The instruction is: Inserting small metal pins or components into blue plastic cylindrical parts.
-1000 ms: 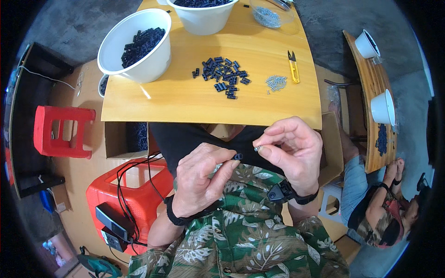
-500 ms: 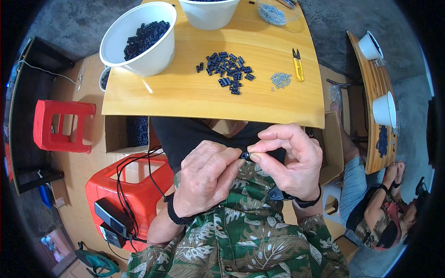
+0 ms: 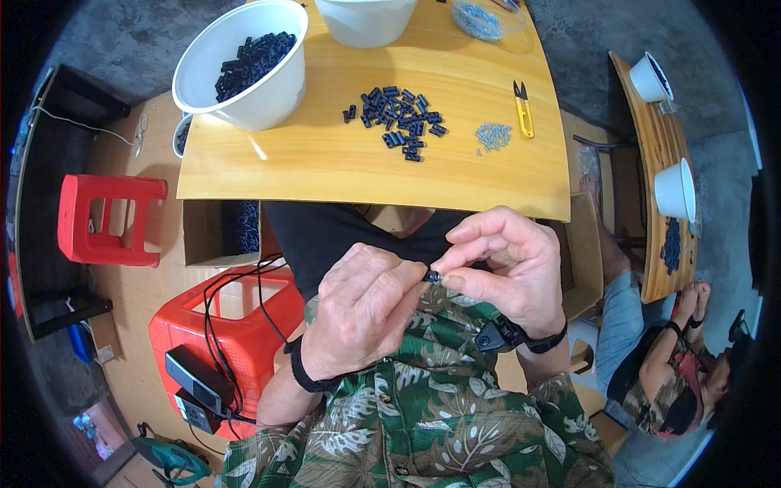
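Observation:
In front of my shirt, my left hand [image 3: 366,301] is closed round a small black plastic part [image 3: 432,276], of which just the right end shows. The thumb and forefinger of my right hand [image 3: 508,268] pinch at that end, the other fingers curled loosely above. Something tiny and shiny shows at the pinch, too small to name. Beyond my hands, on the yellow wooden table [image 3: 325,175], lies a loose pile of black plastic parts [image 3: 399,118]. A small heap of silvery screws [image 3: 493,136] lies to its right, beside yellow-handled thread snips [image 3: 523,112].
A white tub [image 3: 281,93] of black parts stands at the table's left, another white tub [image 3: 366,24] behind it. A clear dish [image 3: 480,23] holds more screws. Red stools [image 3: 220,325], cables and an open carton [image 3: 203,236] are at left. Another person [image 3: 667,366] sits far right.
My right fingertips have shifted slightly left and back from the black part's end, showing a shiny tip. The right wrist has turned a little. My left hand keeps its hold.

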### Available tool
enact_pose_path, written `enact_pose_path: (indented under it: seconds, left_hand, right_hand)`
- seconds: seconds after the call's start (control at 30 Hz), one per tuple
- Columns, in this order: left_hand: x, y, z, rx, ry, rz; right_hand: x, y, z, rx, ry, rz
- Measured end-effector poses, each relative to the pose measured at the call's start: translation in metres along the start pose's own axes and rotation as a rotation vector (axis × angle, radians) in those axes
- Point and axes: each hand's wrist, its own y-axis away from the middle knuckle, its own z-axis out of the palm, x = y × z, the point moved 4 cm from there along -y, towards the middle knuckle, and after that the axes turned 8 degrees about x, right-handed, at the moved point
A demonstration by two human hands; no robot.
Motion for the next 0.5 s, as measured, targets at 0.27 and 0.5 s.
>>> enact_pose_path:
  seconds: [0.27,0.5]
  left_hand:
    - [0.002,0.0,0.003,0.004,0.021,0.026]
    - [-0.009,0.004,0.005,0.019,-0.004,-0.108]
  right_hand:
    - [0.008,-0.005,0.002,-0.012,-0.148,0.169]
    - [0.033,-0.016,0.006,-0.073,-0.253,0.234]
